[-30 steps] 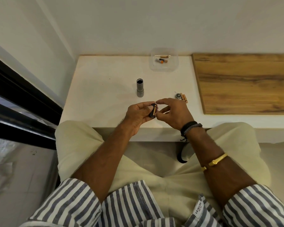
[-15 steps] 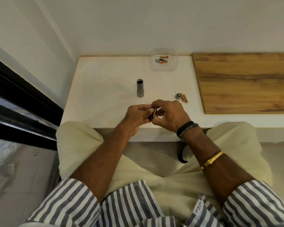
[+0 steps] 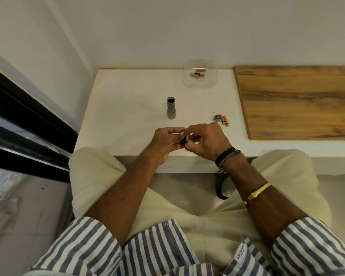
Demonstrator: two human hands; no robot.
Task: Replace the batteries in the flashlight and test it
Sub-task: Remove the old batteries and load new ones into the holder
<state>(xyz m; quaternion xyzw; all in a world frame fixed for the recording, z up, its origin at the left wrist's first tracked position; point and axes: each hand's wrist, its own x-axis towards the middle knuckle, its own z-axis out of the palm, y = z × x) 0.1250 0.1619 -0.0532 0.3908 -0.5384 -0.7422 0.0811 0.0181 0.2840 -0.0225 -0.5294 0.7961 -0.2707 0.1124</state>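
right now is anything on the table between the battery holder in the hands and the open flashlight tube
Nothing visible. The battery holder sits between both hands, and the table is bare up to the upright flashlight tube. The cap and two batteries lie off to the right.

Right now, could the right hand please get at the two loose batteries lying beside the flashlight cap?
Probably yes. The two loose batteries lie on the white table just beyond the right hand, with nothing between them. That hand, however, is busy at the battery holder with the left hand.
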